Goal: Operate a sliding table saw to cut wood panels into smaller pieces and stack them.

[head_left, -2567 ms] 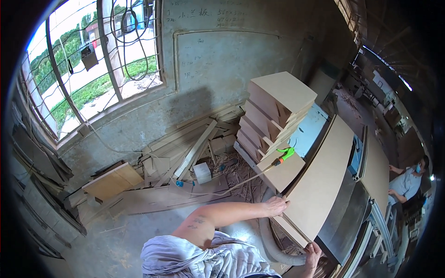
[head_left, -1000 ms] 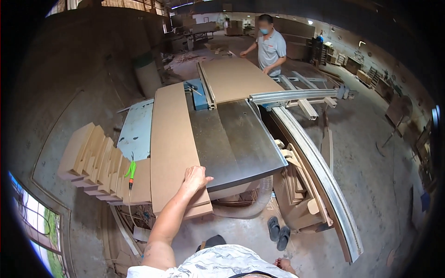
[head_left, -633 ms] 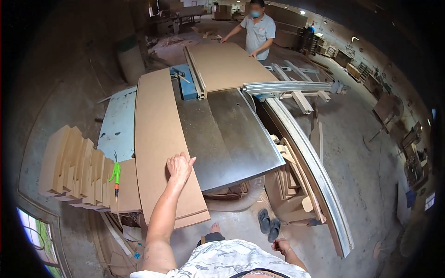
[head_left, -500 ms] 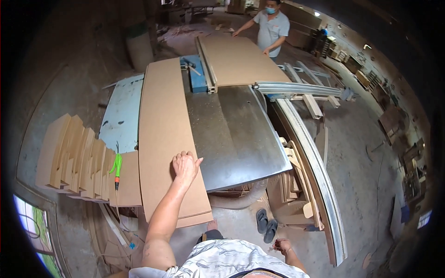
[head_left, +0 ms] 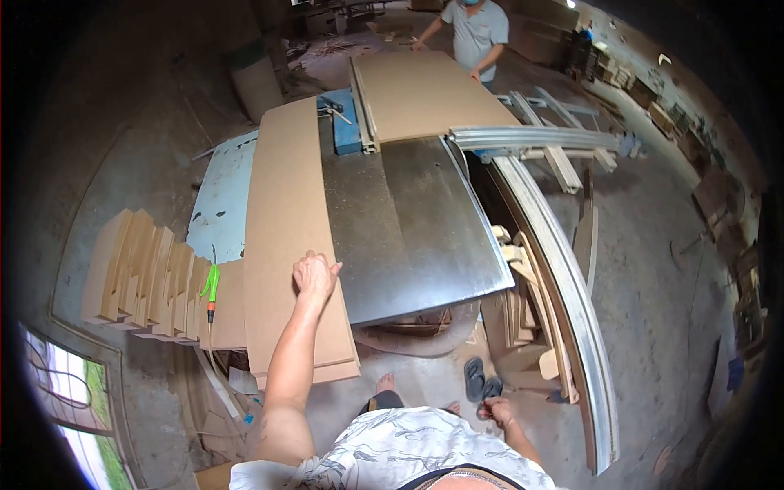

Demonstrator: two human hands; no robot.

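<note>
Head view, looking down: left hand [head_left: 314, 275] lies flat on a long board [head_left: 286, 220], fingers [head_left: 325, 263] spread over its right edge and gripping nothing; the board rests along the left side of the saw's steel tabletop [head_left: 408, 229], on a second board beneath; right hand [head_left: 496, 411] hangs low by the hip, fingers loosely curled, and whether they hold anything I cannot tell; stacked panels [head_left: 143, 278] stand to the left, a green tool [head_left: 211, 287] lying on them; across the saw another person [head_left: 478, 33] leans over a wide sheet [head_left: 429, 94]; sandals [head_left: 482, 377] lie on the floor.
</note>
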